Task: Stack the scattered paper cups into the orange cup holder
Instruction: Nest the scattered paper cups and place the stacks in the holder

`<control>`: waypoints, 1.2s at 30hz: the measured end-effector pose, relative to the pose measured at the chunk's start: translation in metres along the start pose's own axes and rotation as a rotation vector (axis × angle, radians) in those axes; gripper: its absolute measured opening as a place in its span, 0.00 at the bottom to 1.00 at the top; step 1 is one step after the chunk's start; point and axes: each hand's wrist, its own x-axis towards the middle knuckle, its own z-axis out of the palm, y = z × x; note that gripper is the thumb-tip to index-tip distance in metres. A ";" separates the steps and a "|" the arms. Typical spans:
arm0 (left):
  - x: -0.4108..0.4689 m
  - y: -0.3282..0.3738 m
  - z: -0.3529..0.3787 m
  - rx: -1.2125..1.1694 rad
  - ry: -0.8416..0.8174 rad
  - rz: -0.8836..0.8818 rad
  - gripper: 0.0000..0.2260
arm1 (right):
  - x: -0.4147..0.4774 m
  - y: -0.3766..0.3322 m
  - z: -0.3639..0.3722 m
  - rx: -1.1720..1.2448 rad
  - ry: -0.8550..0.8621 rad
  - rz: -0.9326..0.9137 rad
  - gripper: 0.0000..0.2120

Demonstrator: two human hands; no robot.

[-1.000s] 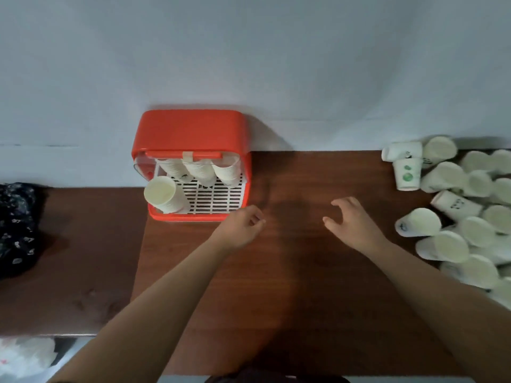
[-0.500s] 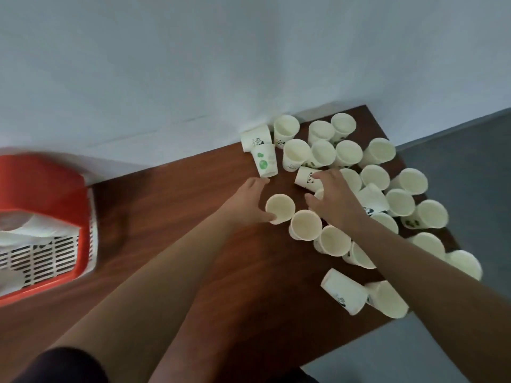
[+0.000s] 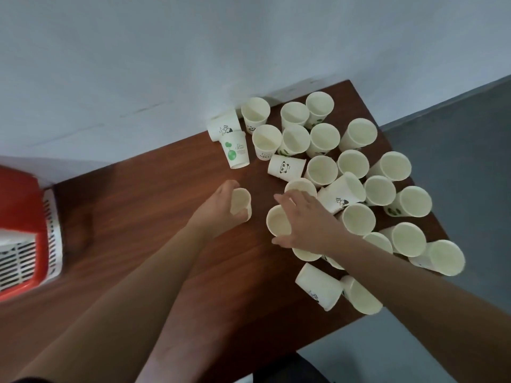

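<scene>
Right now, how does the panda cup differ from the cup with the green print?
The panda cup carries a black panda face; the green-print cup carries a green picture. The panda cup lies crosswise, rim to the right; the green-print cup points its wide end toward the wall. Both are white paper cups showing their sides, and neither is held.

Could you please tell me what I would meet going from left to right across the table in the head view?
The orange cup holder → left hand → the paper cup it holds → right hand → rightmost cup.
</scene>
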 end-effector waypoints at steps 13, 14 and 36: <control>-0.053 -0.032 -0.019 -0.141 0.195 -0.117 0.23 | 0.011 -0.034 0.006 -0.170 0.038 -0.039 0.36; -0.060 -0.036 -0.022 -0.162 0.213 -0.121 0.22 | 0.011 -0.041 0.004 -0.119 0.060 -0.021 0.36; -0.359 -0.266 -0.238 -0.445 0.914 -0.336 0.19 | 0.058 -0.410 -0.010 0.319 0.096 -0.230 0.38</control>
